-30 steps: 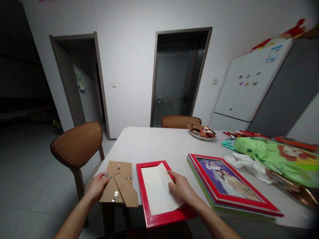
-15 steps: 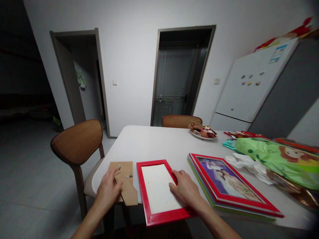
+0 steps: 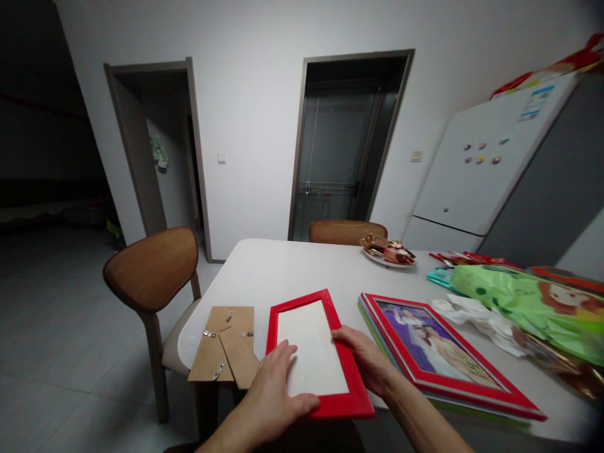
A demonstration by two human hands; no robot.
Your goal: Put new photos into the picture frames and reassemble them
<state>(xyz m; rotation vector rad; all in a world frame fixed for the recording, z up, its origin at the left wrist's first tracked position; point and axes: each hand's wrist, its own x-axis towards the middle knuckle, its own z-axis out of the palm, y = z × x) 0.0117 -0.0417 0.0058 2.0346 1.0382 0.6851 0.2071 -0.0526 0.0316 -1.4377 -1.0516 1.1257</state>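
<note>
A red picture frame (image 3: 338, 408) with a white panel inside is tilted over the near edge of the white table. My right hand (image 3: 365, 358) grips its right side, thumb on the front, the other fingers hidden behind. Across the frame's lower left corner lies my left hand (image 3: 276, 390), fingers and thumb spread apart, touching the rim and panel. Left of the frame is a brown backing board (image 3: 212, 352) with metal clips and a stand flap, lying on the table edge; my left hand hides part of the flap.
To the right lies a stack of frames, a red one with a photo (image 3: 443, 352) on top. Beyond it are crumpled tissue (image 3: 481, 324) and a green plastic package (image 3: 509, 286). A plate of items (image 3: 389, 255) sits at the back. A wooden chair (image 3: 153, 270) stands left.
My left hand has left the backing board and moved right onto the red frame. My right hand has shifted to grip the frame's right side, and the frame has turned and tilted.
</note>
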